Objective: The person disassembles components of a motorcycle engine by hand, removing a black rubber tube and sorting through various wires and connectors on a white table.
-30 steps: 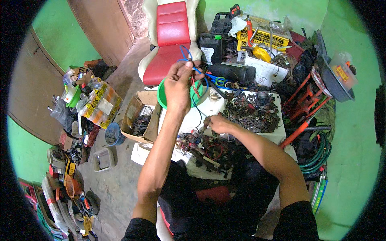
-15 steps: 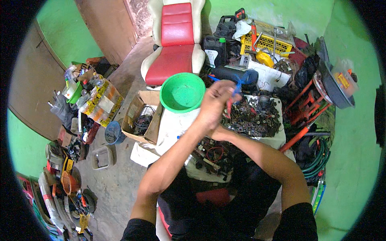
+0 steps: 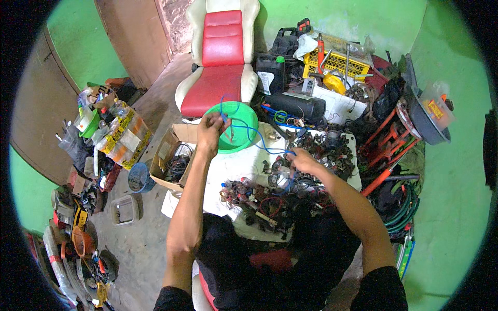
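- Right hand (image 3: 302, 161): low over the heap of dark metal parts and red-wired connectors (image 3: 270, 194) on the white-covered surface (image 3: 228, 166). Fingers closed in a pinch grip on the near end of the thin blue wire (image 3: 255, 139).
- Wire runs from that pinch up and left, slack, sagging over the surface, then loops above the left hand.
- Left hand (image 3: 210, 132): raised, fingertips closed on the far part of the wire, just in front of the round green plastic basin (image 3: 236, 127).
- To do it well, I'd judge: keep the right pinch close to where the wire leaves the heap, pull with the left slowly along the wire's line, not sideways.
- Risk: wire looks snag-prone among the red leads; ease off if the heap shifts.
- Beyond the basin: red-and-cream seat (image 3: 220, 62), clear of the work.
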A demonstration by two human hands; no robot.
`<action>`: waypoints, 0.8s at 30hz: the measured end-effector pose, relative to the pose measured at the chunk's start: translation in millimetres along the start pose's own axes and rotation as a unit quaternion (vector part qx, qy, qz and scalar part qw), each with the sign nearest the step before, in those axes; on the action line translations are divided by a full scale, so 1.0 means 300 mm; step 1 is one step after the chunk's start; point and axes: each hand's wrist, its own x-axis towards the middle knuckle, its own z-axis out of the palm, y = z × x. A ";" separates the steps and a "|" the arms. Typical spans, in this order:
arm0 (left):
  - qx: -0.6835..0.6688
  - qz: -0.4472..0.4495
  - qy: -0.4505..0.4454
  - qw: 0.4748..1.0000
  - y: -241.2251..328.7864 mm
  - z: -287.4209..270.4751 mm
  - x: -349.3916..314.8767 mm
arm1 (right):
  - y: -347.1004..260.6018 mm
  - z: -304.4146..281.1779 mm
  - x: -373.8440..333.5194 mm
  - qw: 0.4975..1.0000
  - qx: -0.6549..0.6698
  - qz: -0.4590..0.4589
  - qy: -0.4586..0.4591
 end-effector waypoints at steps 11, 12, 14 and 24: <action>0.564 -0.148 -0.530 0.616 -0.183 0.099 -0.217 | -0.183 -0.139 -0.128 0.789 0.603 0.116 0.018; 0.541 -0.125 -0.556 0.618 -0.151 0.130 -0.248 | -0.186 -0.128 -0.107 0.756 0.648 0.094 0.007; 0.496 -0.099 -0.569 0.648 -0.152 0.173 -0.288 | -0.247 -0.116 -0.091 0.717 0.697 0.006 0.002; 0.435 0.018 -0.305 0.847 -0.251 0.337 -0.338 | -0.434 -0.070 -0.037 0.596 0.790 -0.030 0.138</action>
